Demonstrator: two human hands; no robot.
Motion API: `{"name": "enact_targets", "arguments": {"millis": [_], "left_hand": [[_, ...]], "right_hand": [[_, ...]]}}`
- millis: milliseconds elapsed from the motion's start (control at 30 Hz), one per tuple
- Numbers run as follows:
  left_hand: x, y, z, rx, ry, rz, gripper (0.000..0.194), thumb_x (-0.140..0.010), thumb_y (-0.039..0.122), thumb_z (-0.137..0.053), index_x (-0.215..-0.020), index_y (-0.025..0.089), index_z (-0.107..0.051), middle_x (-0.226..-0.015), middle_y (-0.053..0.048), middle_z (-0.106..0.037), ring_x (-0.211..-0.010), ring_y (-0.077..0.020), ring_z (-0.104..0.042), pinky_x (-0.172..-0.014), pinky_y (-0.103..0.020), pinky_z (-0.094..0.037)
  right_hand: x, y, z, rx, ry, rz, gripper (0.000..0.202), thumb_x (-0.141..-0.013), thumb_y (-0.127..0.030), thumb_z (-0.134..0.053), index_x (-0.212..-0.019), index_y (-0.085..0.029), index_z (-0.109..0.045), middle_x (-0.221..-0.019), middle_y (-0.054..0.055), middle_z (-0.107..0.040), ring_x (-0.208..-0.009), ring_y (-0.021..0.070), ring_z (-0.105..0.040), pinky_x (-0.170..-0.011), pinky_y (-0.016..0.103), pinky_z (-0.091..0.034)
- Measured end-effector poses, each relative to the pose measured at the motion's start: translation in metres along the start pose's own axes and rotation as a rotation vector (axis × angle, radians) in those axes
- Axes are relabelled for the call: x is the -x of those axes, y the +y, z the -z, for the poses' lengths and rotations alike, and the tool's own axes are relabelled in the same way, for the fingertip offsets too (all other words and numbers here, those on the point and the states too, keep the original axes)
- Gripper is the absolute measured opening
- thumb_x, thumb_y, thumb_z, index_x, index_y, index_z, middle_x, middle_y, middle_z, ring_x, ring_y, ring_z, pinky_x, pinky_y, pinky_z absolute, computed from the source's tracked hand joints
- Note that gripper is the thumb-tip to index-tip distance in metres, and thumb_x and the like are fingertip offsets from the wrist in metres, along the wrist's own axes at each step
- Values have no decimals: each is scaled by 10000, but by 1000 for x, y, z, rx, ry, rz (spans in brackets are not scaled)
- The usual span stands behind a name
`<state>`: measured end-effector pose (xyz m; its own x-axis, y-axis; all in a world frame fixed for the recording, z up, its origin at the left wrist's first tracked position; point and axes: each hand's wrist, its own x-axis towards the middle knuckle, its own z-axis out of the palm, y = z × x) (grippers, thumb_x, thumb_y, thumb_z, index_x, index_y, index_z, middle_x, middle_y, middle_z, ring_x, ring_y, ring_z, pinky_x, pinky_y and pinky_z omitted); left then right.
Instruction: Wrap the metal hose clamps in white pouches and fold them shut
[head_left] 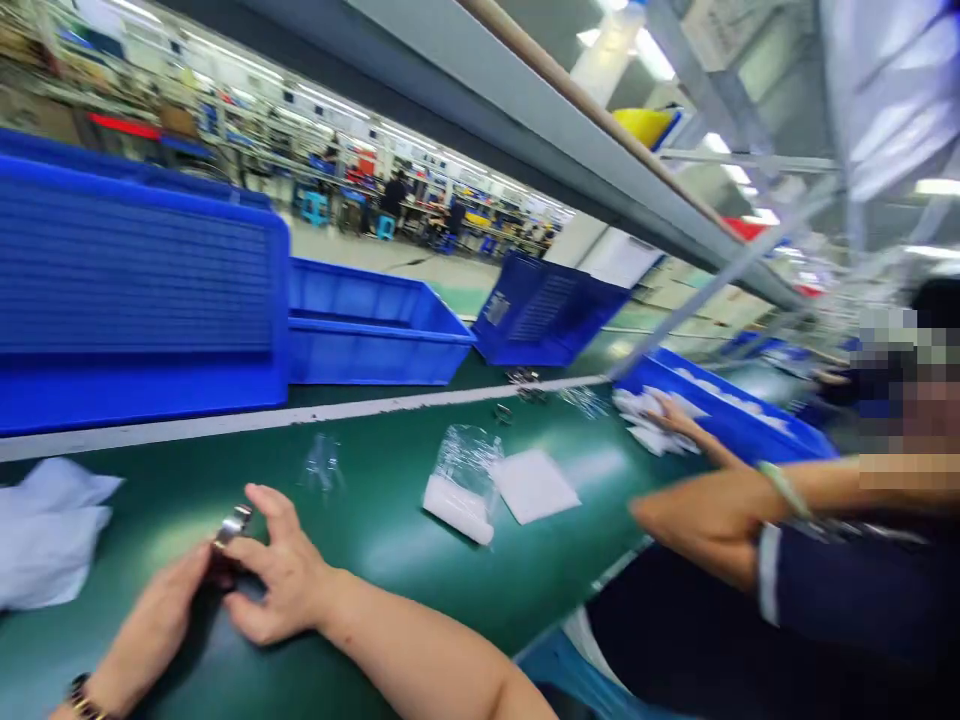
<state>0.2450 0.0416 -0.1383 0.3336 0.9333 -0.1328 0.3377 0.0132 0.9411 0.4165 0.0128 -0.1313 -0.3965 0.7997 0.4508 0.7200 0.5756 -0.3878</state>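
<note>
Low on the left, both my hands meet around a shiny curved metal piece (235,522), small and partly covered by fingers; its exact kind is not clear. My left hand (163,606), with a dark and gold bracelet at the wrist, has its fingers closed against the near side of the piece. From the right, my right hand (283,572) grips it with bent fingers, the index finger reaching over its top. White cloth-like sheets (52,530) lie left of my hands. Beyond them sits a small clear plastic bag (322,462).
A clear bag with a white roll (459,510) lies beside a white square sheet (535,486) on the green table (375,560). Small metal parts (523,378) lie farther back. Blue bins (367,350) line the far edge. At right, a co-worker's hand (671,418) touches white sheets.
</note>
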Motion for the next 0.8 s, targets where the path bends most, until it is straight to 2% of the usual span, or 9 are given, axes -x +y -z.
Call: {"name": "enact_targets", "arguments": {"millis": [33, 100, 167, 267, 367, 500, 667, 800], "left_hand": [[2, -1, 2, 96, 3, 13, 532, -788, 657, -405, -797, 201, -678, -726, 9, -670, -749, -200, -582, -779, -323, -474], [8, 2, 0, 299, -73, 35, 634, -777, 709, -341, -841, 173, -673, -793, -32, -678, -707, -194, -571, -713, -315, -475], [13, 10, -4, 396, -76, 51, 645, -785, 700, -339, -894, 149, -656, -876, -63, -669, -740, -195, -569, -667, -297, -464], [19, 20, -8, 404, -22, -57, 561, -799, 646, -406, -899, 144, -636, -836, -56, -649, -752, -176, -557, -719, -284, -447], [22, 19, -9, 393, -34, -142, 477, -838, 570, -414, -859, 138, -615, -812, -51, -613, -689, -143, -524, -665, -265, -439], [23, 9, -15, 470, -71, -111, 418, -774, 528, -548, -923, 139, -578, -797, -35, -589, -552, -91, -477, -527, -222, -406], [27, 6, -21, 390, -8, -113, 459, -788, 545, -493, -838, 110, -631, -672, -23, -564, -551, -101, -497, -530, -220, -401], [29, 7, -21, 333, 43, -124, 436, -770, 512, -514, -803, 102, -658, -674, -31, -584, -586, -112, -506, -567, -227, -408]], "right_hand": [[1, -1, -2, -33, 19, 39, 587, -607, -330, -643, -1166, -179, -548, -1483, 125, -48, -1350, 306, -173, -1058, 448, -261], [4, -4, -7, -89, 45, 91, 678, -563, -291, -653, -1218, -189, -510, -1490, 107, 8, -1345, 344, -160, -1054, 498, -250], [8, -9, -9, -125, 38, 115, 756, -557, -224, -635, -1289, -207, -448, -1494, 90, 62, -1347, 367, -138, -1044, 525, -256], [13, -14, -9, -151, 15, 95, 781, -599, -163, -589, -1348, -226, -378, -1495, 77, 76, -1352, 369, -135, -1033, 537, -282], [17, -16, -9, -151, 3, 86, 696, -653, -136, -553, -1325, -248, -411, -1500, 58, 56, -1355, 367, -139, -1018, 551, -308], [23, -15, -13, -147, -23, 84, 446, -707, -160, -548, -1149, -211, -564, -1504, 64, -9, -1351, 365, -171, -1017, 538, -336], [29, -13, -17, -146, 11, 141, 259, -757, -208, -553, -1009, -188, -608, -1496, 98, -67, -1317, 385, -251, -954, 560, -398], [30, -7, -22, -136, 42, 184, 158, -765, -217, -556, -906, -194, -624, -1489, 85, -119, -1287, 391, -302, -904, 538, -446]]}}
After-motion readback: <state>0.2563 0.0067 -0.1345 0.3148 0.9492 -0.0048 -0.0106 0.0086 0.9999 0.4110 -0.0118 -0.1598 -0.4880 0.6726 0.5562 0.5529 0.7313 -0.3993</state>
